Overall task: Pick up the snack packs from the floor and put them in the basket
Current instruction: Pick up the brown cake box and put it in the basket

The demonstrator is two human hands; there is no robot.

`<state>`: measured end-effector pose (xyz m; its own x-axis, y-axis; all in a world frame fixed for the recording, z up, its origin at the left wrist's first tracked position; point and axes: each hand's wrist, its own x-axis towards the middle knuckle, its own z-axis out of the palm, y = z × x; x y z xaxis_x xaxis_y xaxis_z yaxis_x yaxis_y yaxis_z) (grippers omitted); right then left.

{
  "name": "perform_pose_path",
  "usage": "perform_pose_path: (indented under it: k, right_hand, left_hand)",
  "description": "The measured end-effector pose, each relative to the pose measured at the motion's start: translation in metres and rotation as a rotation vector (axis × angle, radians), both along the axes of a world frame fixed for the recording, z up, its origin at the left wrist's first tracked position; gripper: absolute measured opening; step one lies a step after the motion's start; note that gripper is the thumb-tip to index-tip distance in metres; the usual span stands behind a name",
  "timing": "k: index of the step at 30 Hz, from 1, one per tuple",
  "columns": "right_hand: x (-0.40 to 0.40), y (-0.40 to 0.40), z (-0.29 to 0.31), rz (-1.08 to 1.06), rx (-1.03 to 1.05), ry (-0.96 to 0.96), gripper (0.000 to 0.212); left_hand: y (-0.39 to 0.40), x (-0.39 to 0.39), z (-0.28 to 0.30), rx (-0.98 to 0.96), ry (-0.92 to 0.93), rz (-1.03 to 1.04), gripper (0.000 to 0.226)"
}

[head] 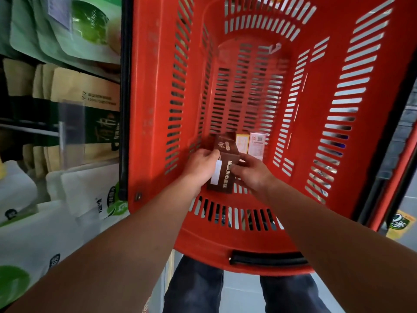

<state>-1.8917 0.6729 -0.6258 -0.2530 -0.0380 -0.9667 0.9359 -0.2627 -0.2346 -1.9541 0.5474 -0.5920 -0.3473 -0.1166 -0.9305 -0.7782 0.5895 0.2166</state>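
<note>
Both hands, left hand [201,163] and right hand [252,171], are clamped in a grip on the brown snack box [225,163] low inside the red basket [153,109], near its front wall, where the pink box [257,144] and yellow box [242,141] could be knocked over if it is dropped carelessly.

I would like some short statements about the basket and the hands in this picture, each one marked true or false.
1. Both hands hold the brown box. True: the left hand grips its left edge and the right hand its right edge.
2. The basket is blue. False: it is red, with slotted walls.
3. A yellow box and a pink and white box already lie in the basket. True.
4. The brown box is held outside the basket. False: it is held inside, low, near the bottom.
5. The shelves on the left hold glass bottles. False: they hold pouches and paper bags.
</note>
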Motion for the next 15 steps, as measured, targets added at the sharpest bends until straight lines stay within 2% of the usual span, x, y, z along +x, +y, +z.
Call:
perform_pose_path:
  k: [2, 9, 15]
  right_hand:
    - [0.002, -0.002, -0.002, 0.049, 0.052, 0.004, 0.045]
    - [-0.006, -0.011, -0.001, 0.153, 0.199, 0.048, 0.04]
    - [-0.013, -0.012, 0.013, 0.174, 0.194, 0.037, 0.043]
  left_hand:
    - [-0.003, 0.002, -0.002, 0.017, -0.015, 0.0, 0.023]
    - [-0.007, -0.007, -0.008, 0.041, -0.01, 0.004, 0.017]
    - [-0.009, -0.011, 0.003, 0.033, -0.022, -0.028, 0.017]
